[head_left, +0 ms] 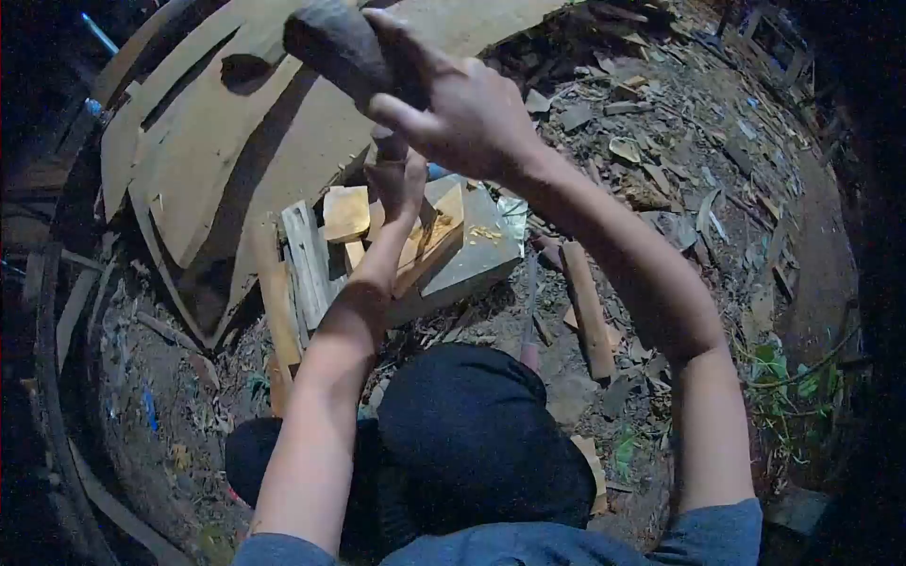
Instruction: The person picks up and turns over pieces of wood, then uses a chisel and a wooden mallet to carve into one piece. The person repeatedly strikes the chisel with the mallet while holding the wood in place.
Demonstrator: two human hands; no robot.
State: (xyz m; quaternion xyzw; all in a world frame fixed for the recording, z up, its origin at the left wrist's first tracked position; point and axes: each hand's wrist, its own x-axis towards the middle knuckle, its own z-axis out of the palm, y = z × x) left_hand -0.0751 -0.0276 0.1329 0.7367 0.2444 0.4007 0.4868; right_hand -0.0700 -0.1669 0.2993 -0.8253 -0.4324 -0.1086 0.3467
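Observation:
My right hand is raised and closed around a thick, dark wooden mallet. Below it, my left hand wraps around the handle of an upright tool, seemingly a chisel. Its lower end is hidden behind my hand and forearm. Under the left hand lies a pale, partly hollowed piece of wood, with shavings in the hollow. This wood rests on a flat grey block scattered with chips. A smaller squared wood block sits just left of my left hand.
Large curved wooden boards lean at the upper left. Narrow wood strips stand left of the grey block. To the right, a long-handled tool and a wooden stick lie on ground littered with chips. My dark-clothed knee is close in front.

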